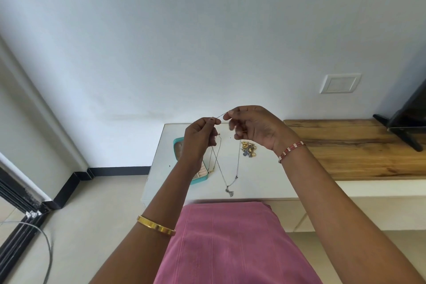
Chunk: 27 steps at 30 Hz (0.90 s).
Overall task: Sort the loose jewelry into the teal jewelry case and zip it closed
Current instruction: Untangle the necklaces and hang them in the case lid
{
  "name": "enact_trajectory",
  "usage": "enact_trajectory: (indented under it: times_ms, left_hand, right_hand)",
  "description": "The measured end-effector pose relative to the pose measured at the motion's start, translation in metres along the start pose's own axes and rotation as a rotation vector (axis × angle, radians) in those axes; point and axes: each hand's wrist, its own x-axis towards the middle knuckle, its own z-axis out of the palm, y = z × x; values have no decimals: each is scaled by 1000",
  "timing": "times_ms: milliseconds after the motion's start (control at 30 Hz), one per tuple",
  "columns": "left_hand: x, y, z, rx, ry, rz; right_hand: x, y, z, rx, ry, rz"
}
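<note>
- Both hands are up above the white table (265,175): the left hand (199,137) and right hand (252,127) each pinch the top of a thin chain necklace (227,175) between thumb and fingertip, a short taut stretch of chain running between them.
- From the left hand the chain drops in long strands to a small pendant near the table's near edge; whether it's one necklace or two tangled together is hard to make out.
- The teal jewelry case (178,147) lies open on the table's left side, mostly hidden behind the left wrist, a pale interior just peeking out.
- A small heap of loose jewelry (248,148), gold and bluish pieces, sits just right of the strands, partly behind the right hand.
- A gold bangle (155,226) on the left forearm, a red-and-white bracelet (291,150) on the right wrist.
- Far right, a dark screen (408,113) on a wooden shelf (345,145), cut off by the frame.
</note>
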Motion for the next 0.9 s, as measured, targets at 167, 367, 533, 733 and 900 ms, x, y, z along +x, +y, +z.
enact_trajectory:
  times_ms: [167, 367, 533, 733, 900]
  left_hand:
    - [-1, -7, -1, 55, 51, 25]
    - [2, -6, -11, 50, 55, 67]
    - [2, -7, -8, 109, 32, 97]
    - [-5, -7, -2, 103, -23, 129]
    - [-7, -10, 2, 227, -3, 167]
  right_hand:
    - [-2, 1, -2, 234, -58, 42]
    - [-1, 2, -8, 237, 111, 10]
    - [-1, 1, -4, 215, 110, -21]
    - [2, 3, 1, 420, 64, -98]
    - [2, 7, 7, 530, 64, -128]
